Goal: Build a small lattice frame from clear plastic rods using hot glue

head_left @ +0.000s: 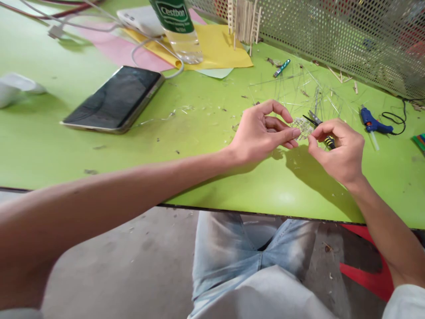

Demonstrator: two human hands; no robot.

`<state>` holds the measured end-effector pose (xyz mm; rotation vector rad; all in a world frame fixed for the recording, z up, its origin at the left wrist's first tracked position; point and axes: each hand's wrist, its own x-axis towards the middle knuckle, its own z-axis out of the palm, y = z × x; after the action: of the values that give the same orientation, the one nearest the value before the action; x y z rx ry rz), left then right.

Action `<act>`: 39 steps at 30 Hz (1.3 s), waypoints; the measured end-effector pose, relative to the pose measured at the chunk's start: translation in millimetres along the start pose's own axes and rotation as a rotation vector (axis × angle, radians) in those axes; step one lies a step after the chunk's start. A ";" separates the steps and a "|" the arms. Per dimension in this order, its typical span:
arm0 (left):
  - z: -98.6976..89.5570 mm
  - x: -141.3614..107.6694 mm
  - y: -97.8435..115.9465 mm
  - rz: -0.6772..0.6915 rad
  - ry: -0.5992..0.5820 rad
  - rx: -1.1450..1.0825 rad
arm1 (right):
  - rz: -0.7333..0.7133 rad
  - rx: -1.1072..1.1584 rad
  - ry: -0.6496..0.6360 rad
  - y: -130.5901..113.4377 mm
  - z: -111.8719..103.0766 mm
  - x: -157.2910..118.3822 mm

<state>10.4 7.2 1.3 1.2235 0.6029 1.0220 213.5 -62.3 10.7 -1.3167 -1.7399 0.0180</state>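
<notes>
The left hand [265, 133] pinches the small lattice [301, 127] between thumb and fingers above the green surface [199, 146]. The right hand [338, 148] has thumb and forefinger drawn together at its 4 o'clock edge; whether they grip it, I cannot tell.

From the lattice, the surface's front edge runs past 6 o'clock with a bare strip before it; wider open room, lightly littered, lies toward 8 o'clock. A perforated panel [325, 48] bounds 12 to 2 o'clock.

The bottle [184, 40] at 10 o'clock holds clear liquid, its top cut off. The phone [114, 99] lies at 9, the blue glue gun [373, 122] at 3. The right hand partly hides a black-and-yellow-handled tool [330, 141].
</notes>
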 end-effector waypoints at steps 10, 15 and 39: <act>-2.4 2.7 1.0 -0.072 -0.011 -0.051 | -0.046 -0.001 -0.137 7.2 -6.7 4.8; -4.8 4.0 -1.5 -0.098 -0.050 -0.096 | -0.074 -0.015 -0.132 11.5 -6.6 4.4; -5.8 6.1 -5.7 -0.070 0.001 -0.075 | 0.701 0.773 -0.317 5.5 -2.7 10.9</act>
<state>10.1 15.3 -4.9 1.1289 0.5986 0.9785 219.4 -53.0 16.4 -1.2735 -1.2021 1.2205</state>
